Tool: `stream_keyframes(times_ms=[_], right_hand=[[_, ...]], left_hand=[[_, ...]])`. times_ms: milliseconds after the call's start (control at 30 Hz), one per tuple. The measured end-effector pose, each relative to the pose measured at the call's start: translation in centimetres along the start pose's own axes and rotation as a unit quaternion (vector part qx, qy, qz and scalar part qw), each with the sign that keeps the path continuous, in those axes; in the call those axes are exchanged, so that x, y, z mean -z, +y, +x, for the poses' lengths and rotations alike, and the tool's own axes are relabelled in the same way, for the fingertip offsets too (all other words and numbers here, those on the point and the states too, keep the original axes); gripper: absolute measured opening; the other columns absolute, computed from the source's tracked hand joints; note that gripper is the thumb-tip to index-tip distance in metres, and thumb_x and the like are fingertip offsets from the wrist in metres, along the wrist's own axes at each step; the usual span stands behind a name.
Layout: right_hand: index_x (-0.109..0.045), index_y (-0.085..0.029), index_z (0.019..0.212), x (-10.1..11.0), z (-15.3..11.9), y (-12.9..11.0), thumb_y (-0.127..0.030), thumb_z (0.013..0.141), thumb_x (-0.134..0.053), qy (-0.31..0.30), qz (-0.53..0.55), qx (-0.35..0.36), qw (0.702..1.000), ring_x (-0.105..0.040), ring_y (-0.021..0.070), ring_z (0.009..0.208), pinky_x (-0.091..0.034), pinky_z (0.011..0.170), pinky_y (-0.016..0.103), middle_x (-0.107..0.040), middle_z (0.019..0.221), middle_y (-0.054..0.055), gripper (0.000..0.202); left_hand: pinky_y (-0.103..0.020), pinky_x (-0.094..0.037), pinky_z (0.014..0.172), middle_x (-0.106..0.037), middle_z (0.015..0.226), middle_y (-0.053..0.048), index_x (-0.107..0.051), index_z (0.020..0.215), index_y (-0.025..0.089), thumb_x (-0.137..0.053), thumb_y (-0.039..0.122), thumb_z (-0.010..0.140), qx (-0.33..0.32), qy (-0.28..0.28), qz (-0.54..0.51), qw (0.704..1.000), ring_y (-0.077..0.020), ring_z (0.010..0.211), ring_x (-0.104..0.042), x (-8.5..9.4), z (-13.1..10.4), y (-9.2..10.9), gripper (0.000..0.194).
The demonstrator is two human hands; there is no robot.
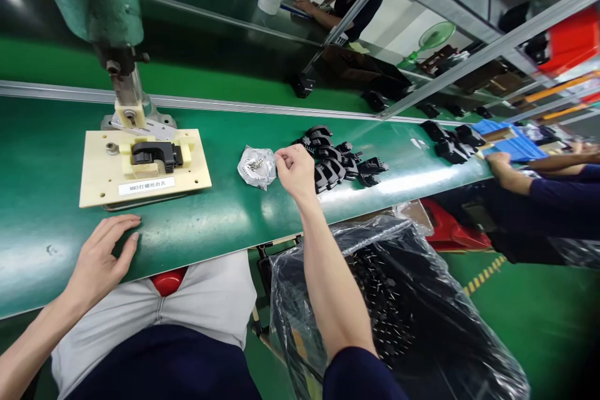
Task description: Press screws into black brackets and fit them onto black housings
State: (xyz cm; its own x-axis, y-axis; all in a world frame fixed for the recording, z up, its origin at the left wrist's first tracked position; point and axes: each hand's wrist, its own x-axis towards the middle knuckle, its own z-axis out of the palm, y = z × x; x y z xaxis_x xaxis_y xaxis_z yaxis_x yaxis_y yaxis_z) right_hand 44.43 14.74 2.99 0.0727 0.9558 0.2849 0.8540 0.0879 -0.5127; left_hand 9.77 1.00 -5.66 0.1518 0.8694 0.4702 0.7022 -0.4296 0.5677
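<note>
My left hand [105, 253] rests on the bench's near edge, fingers stretched and holding nothing, just below a cream fixture plate [98, 169]. A black plastic part [157, 153] lies in the plate's nest, under the tip of a green press [94, 6]. My right hand [297, 169] is closed in a pinch at the right edge of a small clear plastic bag [257, 167] with little metal pieces, seemingly screws, in it. Whatever the fingertips hold is too small to make out. Just beyond this hand lies a pile of black plastic parts [330, 169].
Below the green bench [225, 225], a plastic-lined box [445, 325] holds many black parts. Farther right are more black parts [452, 144], a blue bin [515, 144] and a co-worker's hand [501, 165]. Another person [360, 6] sits behind the metal rail [225, 105].
</note>
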Motion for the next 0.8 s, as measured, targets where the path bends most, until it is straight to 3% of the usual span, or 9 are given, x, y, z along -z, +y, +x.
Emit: stream_keyframes(times_ms=[133,300,400,500,567,667,800], right_hand=[[-0.066,-0.016,0.077,0.4,1.7,-1.2,-0.015,0.079,-0.049,-0.109,-0.169,0.061,0.978,-0.057,0.0196,0.079,-0.040,0.067,0.029,-0.062,0.088,0.009,0.018],[-0.063,-0.014,0.061,0.7,3.1,-2.1,-0.003,0.067,-0.055,-0.191,-0.202,0.058,0.959,-0.057,0.0196,0.074,-0.038,0.066,0.028,-0.064,0.078,0.009,0.014],[-0.062,-0.014,0.058,1.6,3.1,-2.6,-0.003,0.066,-0.054,-0.214,-0.129,0.048,0.967,-0.053,0.0145,0.063,-0.037,0.060,0.026,-0.062,0.065,0.004,0.015],[-0.063,-0.013,0.058,2.2,1.8,-3.5,-0.011,0.066,-0.056,-0.216,0.090,-0.031,0.972,-0.044,0.0089,0.050,-0.032,0.051,0.024,-0.056,0.054,0.000,0.011],[-0.063,-0.013,0.056,1.9,0.3,-4.4,-0.016,0.063,-0.060,-0.226,0.242,-0.101,0.938,-0.037,0.0059,0.044,-0.027,0.045,0.022,-0.052,0.049,-0.002,0.008],[-0.063,-0.014,0.058,0.8,-2.5,-6.3,-0.021,0.058,-0.066,-0.267,0.403,-0.170,0.859,-0.032,0.0039,0.041,-0.021,0.040,0.020,-0.045,0.043,-0.005,0.008],[-0.061,-0.014,0.059,-1.1,-6.0,-9.1,-0.021,0.058,-0.068,-0.332,0.525,-0.221,0.752,-0.031,0.0027,0.040,-0.018,0.039,0.018,-0.042,0.043,-0.007,0.010]], left_hand=[[-0.037,-0.051,0.082,-0.065,0.100,-0.009,-0.059,0.097,0.016,-0.049,0.023,0.091,0.007,0.000,0.006,1.000,-0.0215,0.092,-0.062,0.1,0.1,0.1,0.013],[-0.038,-0.051,0.084,-0.066,0.101,-0.009,-0.060,0.096,0.018,-0.050,0.024,0.090,0.020,-0.008,-0.004,1.000,-0.0220,0.093,-0.062,0.2,0.2,0.1,0.013],[-0.039,-0.051,0.084,-0.067,0.099,-0.008,-0.061,0.095,0.018,-0.050,0.025,0.089,0.035,-0.006,-0.014,0.999,-0.0224,0.093,-0.063,0.2,0.3,0.0,0.014],[-0.039,-0.052,0.084,-0.068,0.097,-0.008,-0.063,0.092,0.019,-0.051,0.026,0.088,0.051,0.002,-0.032,0.998,-0.0223,0.091,-0.064,0.3,0.3,0.3,0.014],[-0.036,-0.053,0.081,-0.068,0.095,-0.007,-0.063,0.090,0.018,-0.051,0.024,0.088,0.061,0.008,-0.061,0.996,-0.0208,0.089,-0.065,0.4,0.5,1.1,0.014],[-0.030,-0.053,0.075,-0.068,0.089,-0.007,-0.063,0.089,0.017,-0.051,0.018,0.088,0.047,0.008,-0.128,0.991,-0.0173,0.083,-0.065,0.5,1.4,3.3,0.012],[-0.027,-0.051,0.068,-0.066,0.082,-0.006,-0.063,0.089,0.016,-0.055,0.008,0.085,-0.041,0.047,-0.178,0.982,-0.0142,0.076,-0.063,0.6,3.7,6.2,0.012]])
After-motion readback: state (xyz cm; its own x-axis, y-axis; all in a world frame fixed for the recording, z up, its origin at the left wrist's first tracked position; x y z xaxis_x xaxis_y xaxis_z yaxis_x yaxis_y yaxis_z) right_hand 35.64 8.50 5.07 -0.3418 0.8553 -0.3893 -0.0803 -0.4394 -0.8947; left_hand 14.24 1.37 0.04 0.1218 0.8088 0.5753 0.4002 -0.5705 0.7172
